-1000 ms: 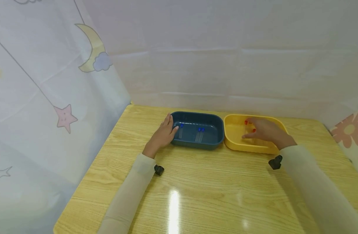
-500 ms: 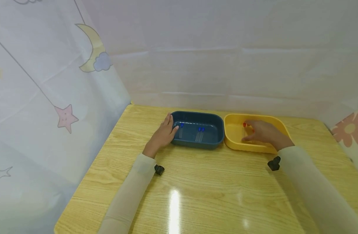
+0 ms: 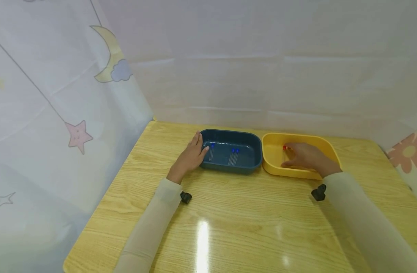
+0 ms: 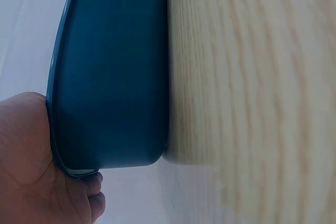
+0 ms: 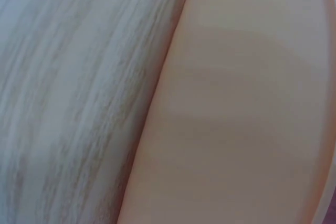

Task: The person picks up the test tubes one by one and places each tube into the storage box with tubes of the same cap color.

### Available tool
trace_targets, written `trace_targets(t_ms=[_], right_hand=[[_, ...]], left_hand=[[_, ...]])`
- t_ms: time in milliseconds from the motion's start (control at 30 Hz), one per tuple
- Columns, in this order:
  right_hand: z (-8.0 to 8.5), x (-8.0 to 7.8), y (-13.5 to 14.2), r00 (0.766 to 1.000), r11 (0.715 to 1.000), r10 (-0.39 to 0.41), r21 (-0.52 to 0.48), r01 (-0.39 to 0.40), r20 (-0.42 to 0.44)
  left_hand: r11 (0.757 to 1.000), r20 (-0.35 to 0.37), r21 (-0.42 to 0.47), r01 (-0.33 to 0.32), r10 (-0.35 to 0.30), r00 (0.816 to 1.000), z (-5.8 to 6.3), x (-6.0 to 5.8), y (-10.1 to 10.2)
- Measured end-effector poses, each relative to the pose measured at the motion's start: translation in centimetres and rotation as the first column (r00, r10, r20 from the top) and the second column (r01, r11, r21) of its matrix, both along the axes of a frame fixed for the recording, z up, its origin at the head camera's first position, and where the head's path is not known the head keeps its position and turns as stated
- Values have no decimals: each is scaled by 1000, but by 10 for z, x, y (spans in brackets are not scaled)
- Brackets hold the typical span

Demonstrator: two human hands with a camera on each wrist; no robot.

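Observation:
My left hand (image 3: 189, 157) holds the left end of a dark blue tray (image 3: 229, 169), fingers along its outer wall and thumb over the rim. In the left wrist view, the palm (image 4: 26, 145) lies against the tray's rim. Three slim clear test tubes with blue caps lie inside, one (image 3: 212, 151) at the left and two (image 3: 234, 156) near the middle. My right hand (image 3: 305, 156) reaches into a yellow tray (image 3: 293, 172). Its thumb and fingertips pinch a clear test tube with a red cap (image 3: 284, 148) from its two ends. The hand hides part of the tray floor.
Both trays stand side by side near the back of a wood-grain table (image 3: 229, 212). Behind them hangs a pale printed cloth (image 3: 229, 83). In the right wrist view, the yellow tray's wall (image 5: 236, 103) fills the right part, beside the table.
My right hand has moved slightly nearer and its thumb and fingers have drawn together on the red-capped test tube. A second red cap is now hidden by the hand. The left hand stays put.

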State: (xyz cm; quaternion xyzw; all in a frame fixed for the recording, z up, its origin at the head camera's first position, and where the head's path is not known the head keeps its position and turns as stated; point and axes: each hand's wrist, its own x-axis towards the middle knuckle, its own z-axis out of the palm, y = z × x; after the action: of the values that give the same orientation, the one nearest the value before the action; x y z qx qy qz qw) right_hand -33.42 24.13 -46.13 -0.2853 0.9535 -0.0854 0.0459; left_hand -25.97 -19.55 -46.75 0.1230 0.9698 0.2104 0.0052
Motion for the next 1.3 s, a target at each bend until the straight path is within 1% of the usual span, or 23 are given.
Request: trace_targets(t_ms=[300, 567, 967, 1300], right_hand=[[-3, -1, 1, 1000, 1000, 8, -15, -8, 7], [-5, -1, 2, 1000, 1000, 10, -21, -10, 5], [-6, 0, 4, 998, 998, 12, -69, -8, 60], [-5, 2, 4, 997, 998, 14, -62, -9, 76]], left_hand=[[1000, 11, -12, -4, 4, 1000, 1, 0, 0], [1000, 3, -22, -9, 9, 1000, 0, -1, 0], [1000, 8, -30, -4, 4, 1000, 3, 1, 2], [1000, 13, -25, -9, 9, 1000, 3, 1, 2]])
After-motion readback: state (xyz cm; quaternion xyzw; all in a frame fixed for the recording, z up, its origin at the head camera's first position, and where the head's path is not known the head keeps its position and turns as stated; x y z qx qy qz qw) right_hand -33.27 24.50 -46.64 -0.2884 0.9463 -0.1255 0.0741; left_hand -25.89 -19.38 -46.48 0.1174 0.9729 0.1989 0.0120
